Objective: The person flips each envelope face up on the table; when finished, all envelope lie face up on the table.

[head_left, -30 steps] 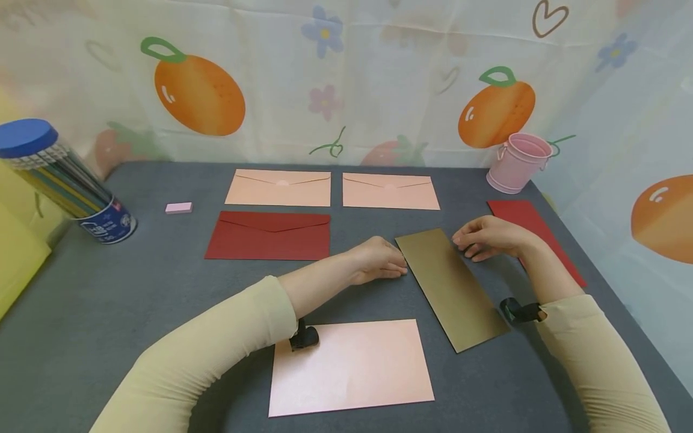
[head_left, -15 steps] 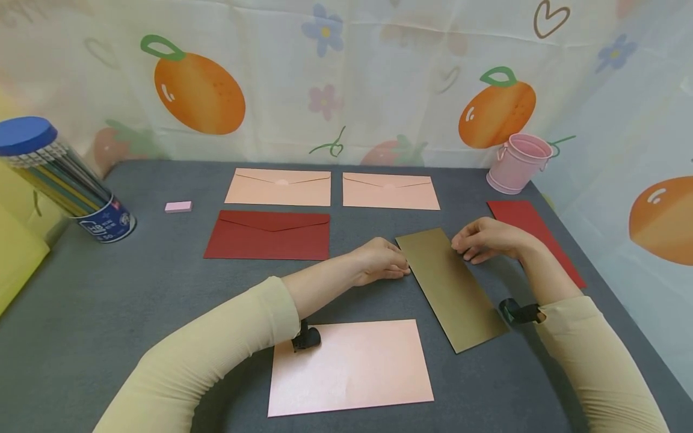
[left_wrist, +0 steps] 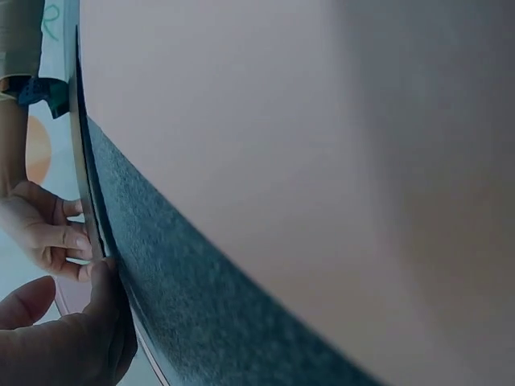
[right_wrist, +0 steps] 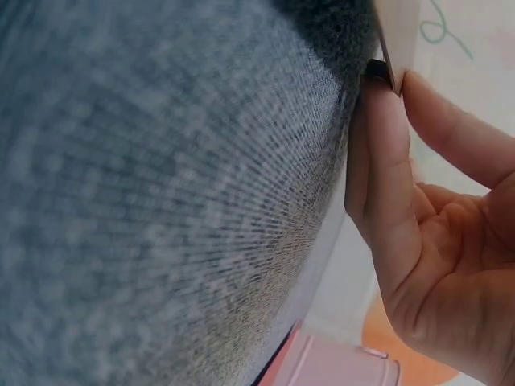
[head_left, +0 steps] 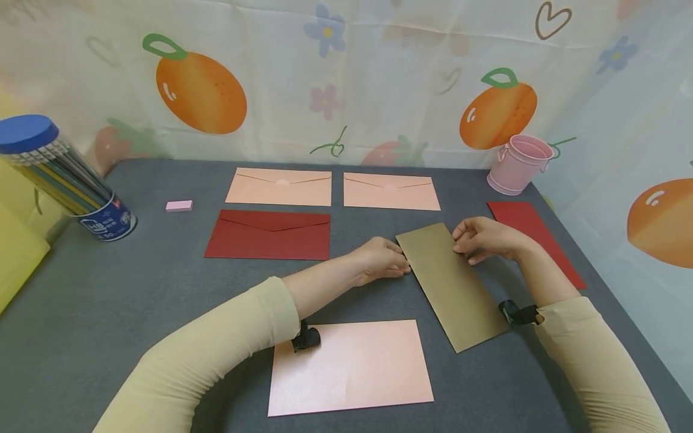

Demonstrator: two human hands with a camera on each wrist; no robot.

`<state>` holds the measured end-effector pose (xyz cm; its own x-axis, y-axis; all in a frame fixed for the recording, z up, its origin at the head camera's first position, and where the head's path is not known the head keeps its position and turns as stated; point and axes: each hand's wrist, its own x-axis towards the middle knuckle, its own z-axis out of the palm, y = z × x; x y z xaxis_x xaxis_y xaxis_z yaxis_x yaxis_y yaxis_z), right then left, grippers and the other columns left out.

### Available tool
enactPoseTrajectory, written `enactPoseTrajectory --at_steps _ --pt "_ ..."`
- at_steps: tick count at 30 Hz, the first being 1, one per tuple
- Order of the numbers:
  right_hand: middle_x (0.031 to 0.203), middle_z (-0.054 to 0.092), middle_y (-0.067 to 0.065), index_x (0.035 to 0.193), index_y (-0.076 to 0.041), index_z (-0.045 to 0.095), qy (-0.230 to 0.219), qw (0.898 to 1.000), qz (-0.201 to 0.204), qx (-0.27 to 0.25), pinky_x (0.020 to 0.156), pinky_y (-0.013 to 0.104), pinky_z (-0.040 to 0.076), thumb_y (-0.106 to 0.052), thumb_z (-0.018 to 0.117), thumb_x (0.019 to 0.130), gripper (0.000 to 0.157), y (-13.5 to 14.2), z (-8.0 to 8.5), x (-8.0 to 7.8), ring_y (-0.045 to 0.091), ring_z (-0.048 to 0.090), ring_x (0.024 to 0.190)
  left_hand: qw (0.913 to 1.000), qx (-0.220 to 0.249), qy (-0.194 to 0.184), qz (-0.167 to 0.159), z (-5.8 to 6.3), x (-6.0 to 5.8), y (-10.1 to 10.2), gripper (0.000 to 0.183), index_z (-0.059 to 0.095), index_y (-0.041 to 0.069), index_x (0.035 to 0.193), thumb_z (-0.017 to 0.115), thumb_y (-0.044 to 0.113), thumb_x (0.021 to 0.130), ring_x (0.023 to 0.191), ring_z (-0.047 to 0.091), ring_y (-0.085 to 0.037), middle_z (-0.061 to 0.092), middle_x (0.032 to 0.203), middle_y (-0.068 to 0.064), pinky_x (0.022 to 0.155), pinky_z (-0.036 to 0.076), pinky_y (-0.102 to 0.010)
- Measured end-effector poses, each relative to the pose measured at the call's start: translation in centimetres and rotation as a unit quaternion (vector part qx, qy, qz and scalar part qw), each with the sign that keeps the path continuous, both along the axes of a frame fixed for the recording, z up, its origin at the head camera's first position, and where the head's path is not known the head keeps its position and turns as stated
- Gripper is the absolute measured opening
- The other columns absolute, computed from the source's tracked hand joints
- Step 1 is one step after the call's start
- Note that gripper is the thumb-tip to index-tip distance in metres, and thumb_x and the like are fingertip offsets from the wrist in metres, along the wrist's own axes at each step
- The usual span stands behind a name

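A gold envelope (head_left: 452, 288) lies slanted on the dark grey table, its plain side up and its far right edge slightly raised. My right hand (head_left: 489, 239) pinches that edge, thumb on top and fingers beneath, as the right wrist view shows. At the opposite long edge, the fingertips of my left hand (head_left: 381, 261) touch the envelope. In the left wrist view the left thumb (left_wrist: 28, 304) stands apart from the fingers. A pale pink envelope (head_left: 352, 373) lies in front, partly under my left forearm.
Two peach envelopes (head_left: 278, 187) and a dark red envelope (head_left: 267, 236) lie behind. A bright red envelope (head_left: 533, 231) is partly hidden by my right arm. A pink bucket (head_left: 517, 165), a pink eraser-like block (head_left: 179, 206) and a tub of pencils (head_left: 108, 219) stand around the edges.
My right hand has moved its thumb onto the gold envelope's right edge and lifted that edge a little. The left hand has stayed nearly still.
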<state>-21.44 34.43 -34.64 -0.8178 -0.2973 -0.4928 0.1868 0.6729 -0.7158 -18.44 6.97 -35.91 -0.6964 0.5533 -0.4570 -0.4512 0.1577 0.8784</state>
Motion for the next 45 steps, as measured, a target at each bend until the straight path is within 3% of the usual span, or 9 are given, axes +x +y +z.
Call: enactPoseTrajectory --at_steps 5,10,14,18,24,29,33,38,45 --pt "0.090 0.058 0.000 0.120 0.006 0.043 0.026 1.000 -0.002 -0.007 0.068 0.026 0.059 -0.011 0.065 0.094 0.038 -0.2 0.1 -0.2 0.008 0.059 0.078 0.9999 0.004 0.005 0.011 0.3 -0.4 -0.5 0.060 0.022 -0.010 0.151 0.050 -0.003 0.098 0.132 0.055 -0.037 0.052 0.142 -0.028 0.113 0.045 -0.038" --pt "0.086 0.057 -0.002 0.119 0.003 0.042 0.035 0.999 -0.004 -0.029 0.069 0.027 0.059 -0.013 0.066 0.094 0.038 -0.7 0.3 -0.4 0.008 0.058 0.077 0.9996 0.005 0.015 0.023 0.7 -1.0 -1.1 0.053 0.031 -0.006 0.147 0.050 -0.001 0.098 0.124 0.061 -0.037 0.057 0.135 -0.029 0.107 0.051 -0.037" --pt "0.084 0.057 -0.002 0.119 0.003 0.042 0.039 0.998 -0.001 -0.046 0.069 0.027 0.059 -0.011 0.065 0.094 0.037 -1.2 0.3 -0.4 0.008 0.057 0.076 0.9990 0.007 0.025 0.037 0.9 -1.6 -1.6 0.037 0.043 -0.005 0.134 0.052 0.001 0.098 0.095 0.072 -0.026 0.065 0.113 -0.020 0.087 0.060 -0.028" --pt "0.082 0.057 -0.003 0.120 0.004 0.042 0.040 0.998 0.011 -0.056 0.069 0.027 0.057 -0.010 0.065 0.094 0.037 -1.9 0.4 -0.4 0.008 0.056 0.076 0.9980 0.014 0.028 0.055 0.9 -2.1 -2.0 0.035 0.044 -0.002 0.132 0.053 0.003 0.098 0.072 0.067 -0.013 0.060 0.097 -0.011 0.070 0.061 -0.022" --pt "0.082 0.058 -0.004 0.121 0.003 0.043 0.050 0.996 0.021 -0.067 0.070 0.026 0.056 -0.011 0.064 0.095 0.037 -2.9 0.9 -0.2 0.008 0.057 0.075 0.9970 0.008 0.051 0.059 0.9 -2.6 -2.6 0.049 0.039 0.011 0.146 0.050 0.003 0.099 0.063 0.064 -0.012 0.058 0.093 -0.009 0.071 0.062 -0.027" --pt "0.094 0.060 0.001 0.125 0.003 0.045 0.067 0.995 0.020 -0.074 0.072 0.027 0.057 -0.010 0.066 0.093 0.040 -3.2 1.3 0.1 0.008 0.062 0.081 0.9959 0.006 0.068 0.060 0.8 -2.8 -3.4 0.052 0.044 0.019 0.144 0.048 -0.002 0.097 0.059 0.060 -0.012 0.054 0.075 -0.007 0.074 0.063 -0.031" --pt "0.108 0.058 0.007 0.129 0.000 0.047 0.074 0.994 0.028 -0.077 0.075 0.032 0.058 -0.009 0.068 0.091 0.045 -3.1 1.5 0.4 0.011 0.066 0.087 0.9956 0.015 0.062 0.070 1.0 -3.1 -4.3 0.045 0.053 0.010 0.138 0.047 -0.005 0.096 0.063 0.056 -0.012 0.053 0.086 -0.007 0.072 0.062 -0.027" --pt "0.111 0.060 0.004 0.122 -0.003 0.055 0.105 0.990 0.034 -0.086 0.076 0.034 0.058 -0.009 0.070 0.089 0.037 -2.9 1.8 0.9 0.012 0.068 0.083 0.9948 0.015 0.049 0.088 1.4 -3.7 -5.8 0.042 0.052 0.003 0.138 0.046 -0.004 0.098 0.069 0.058 -0.012 0.054 0.107 -0.010 0.066 0.060 -0.020" --pt "0.110 0.067 -0.004 0.118 -0.003 0.063 0.174 0.978 0.056 -0.096 0.085 0.025 0.056 -0.005 0.063 0.092 0.026 -2.7 2.9 2.0 0.010 0.067 0.100 0.9918 0.014 0.043 0.119 2.2 -4.5 -8.0 0.042 0.050 0.001 0.142 0.045 -0.002 0.100 0.077 0.051 -0.014 0.049 0.118 -0.009 0.071 0.059 -0.017"
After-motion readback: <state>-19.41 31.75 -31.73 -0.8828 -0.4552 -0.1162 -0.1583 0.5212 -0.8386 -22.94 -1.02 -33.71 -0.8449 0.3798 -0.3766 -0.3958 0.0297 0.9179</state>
